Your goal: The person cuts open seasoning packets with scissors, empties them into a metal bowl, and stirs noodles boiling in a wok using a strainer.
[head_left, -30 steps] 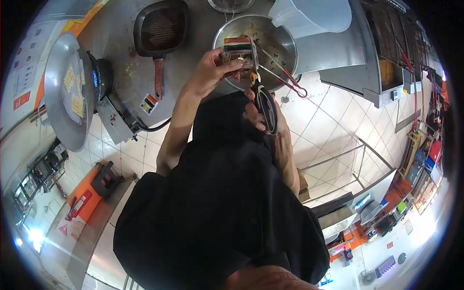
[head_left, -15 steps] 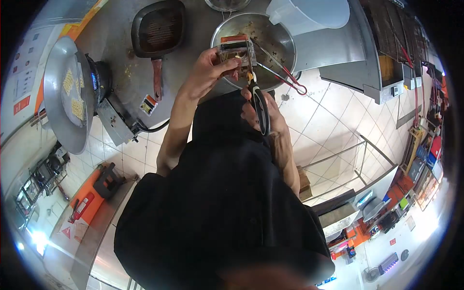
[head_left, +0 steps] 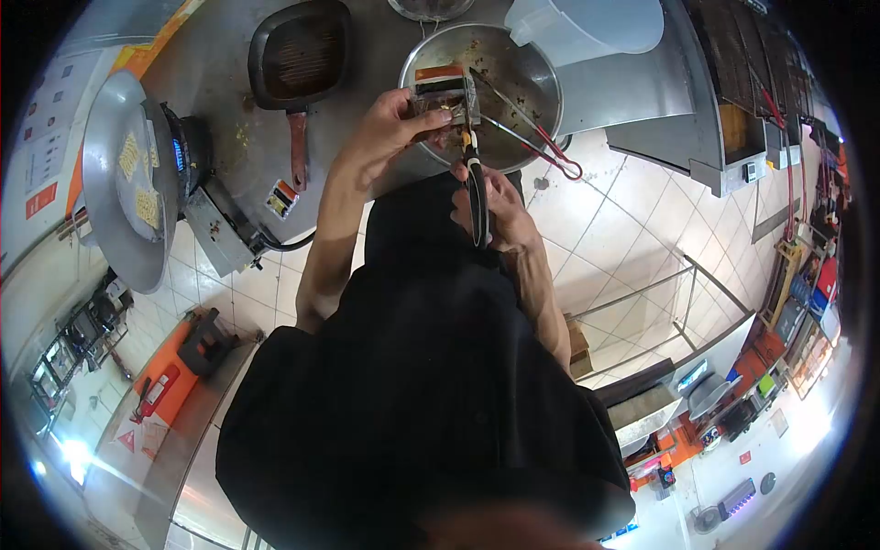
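Observation:
My left hand point(head_left: 392, 130) pinches a small multi-section seasoning packet point(head_left: 442, 86) with orange and dark parts, held over the metal bowl point(head_left: 553, 78). Scissors point(head_left: 476, 192) with black-and-white handles are gripped in my right hand point(head_left: 506, 209). Their blades point away from me and meet the packet's right edge; they look nearly closed. Inside the bowl are brownish scraps or stains. Red-handled tongs point(head_left: 548, 151) lean in it, handles sticking out over the near right rim.
A grill pan point(head_left: 301, 60) and another packet point(head_left: 280, 198) lie on the steel counter point(head_left: 215, 92). At left a wok point(head_left: 99, 197) holds noodle blocks point(head_left: 147, 207) in liquid, with a blue burner flame point(head_left: 179, 156) beside it. A translucent plastic container point(head_left: 605, 27) stands behind the bowl.
The scissors' handles have come closer together and swung slightly left, with my right hand turning along. My left hand and the packet have barely shifted.

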Demonstrator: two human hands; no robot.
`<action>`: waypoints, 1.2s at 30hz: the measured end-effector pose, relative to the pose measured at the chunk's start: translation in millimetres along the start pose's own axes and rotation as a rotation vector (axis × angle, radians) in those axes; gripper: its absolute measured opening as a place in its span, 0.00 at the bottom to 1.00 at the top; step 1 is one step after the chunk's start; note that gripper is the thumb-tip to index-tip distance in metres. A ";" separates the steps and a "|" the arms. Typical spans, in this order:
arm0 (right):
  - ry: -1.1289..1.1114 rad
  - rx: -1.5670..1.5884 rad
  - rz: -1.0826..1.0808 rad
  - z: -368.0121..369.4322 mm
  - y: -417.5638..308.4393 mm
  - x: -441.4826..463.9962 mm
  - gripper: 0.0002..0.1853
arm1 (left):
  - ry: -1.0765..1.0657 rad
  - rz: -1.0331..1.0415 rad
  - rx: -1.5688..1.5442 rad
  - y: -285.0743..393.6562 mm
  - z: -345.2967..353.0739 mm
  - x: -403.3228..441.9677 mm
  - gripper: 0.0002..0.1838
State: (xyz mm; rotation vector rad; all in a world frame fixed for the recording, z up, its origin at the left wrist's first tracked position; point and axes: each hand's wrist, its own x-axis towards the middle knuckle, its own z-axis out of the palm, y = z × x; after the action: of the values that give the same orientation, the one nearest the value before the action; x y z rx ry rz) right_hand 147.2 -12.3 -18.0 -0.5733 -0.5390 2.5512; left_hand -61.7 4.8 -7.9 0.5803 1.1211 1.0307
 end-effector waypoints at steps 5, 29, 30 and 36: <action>-0.010 0.148 0.009 -4.7 4.5 4.8 0.25 | -0.104 -0.031 -0.012 3.2 -5.5 2.0 0.13; 0.022 0.074 0.042 -15.4 11.9 24.1 0.19 | -0.115 -0.148 0.050 -6.4 -24.1 13.4 0.17; 0.067 0.143 0.065 -14.6 12.2 23.9 0.19 | -0.140 -0.147 0.068 -5.3 -25.2 12.0 0.17; 0.059 0.030 0.058 -15.7 11.4 29.0 0.21 | -0.123 -0.116 0.054 -16.6 -31.4 14.0 0.16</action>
State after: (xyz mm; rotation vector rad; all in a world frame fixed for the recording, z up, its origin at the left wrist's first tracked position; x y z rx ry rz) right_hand 127.4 -2.4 -44.9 -0.6604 -0.4692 2.5836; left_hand -83.6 6.6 -39.1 0.6067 1.0644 0.8561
